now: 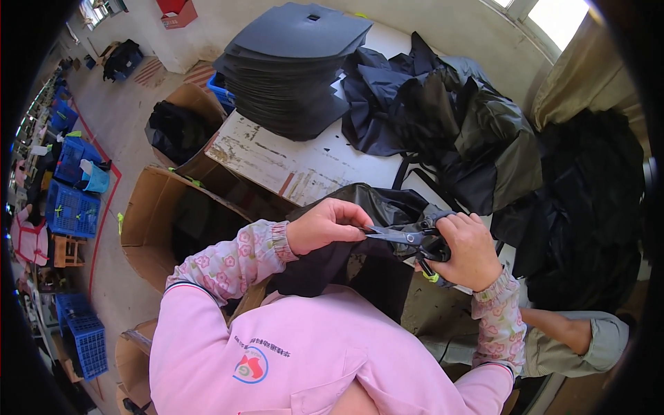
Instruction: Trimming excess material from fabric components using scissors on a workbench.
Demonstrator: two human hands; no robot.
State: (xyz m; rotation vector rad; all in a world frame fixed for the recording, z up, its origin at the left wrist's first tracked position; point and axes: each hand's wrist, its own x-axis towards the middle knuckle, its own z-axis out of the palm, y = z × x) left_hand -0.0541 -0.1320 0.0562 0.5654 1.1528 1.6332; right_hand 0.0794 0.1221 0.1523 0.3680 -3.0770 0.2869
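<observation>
My right hand (474,250) is closed around the handles of a pair of scissors (401,236), whose blades point left. Yellow-green material shows at the handle end. Close to the blade tips, my left hand (326,227) pinches an edge of black fabric (380,197); whether a thread is also between its fingertips is too small to tell. The fabric drapes over the table's near edge and hangs down in front of me. Part of it lies behind the scissors and beneath my right hand.
A tall stack of dark grey sheets (290,76) stands on the worn white table (277,152), beside heaped black fabric (449,117). Open cardboard boxes (149,214) are at left, with blue crates (72,207) beyond. Another person's arm (560,332) shows at lower right.
</observation>
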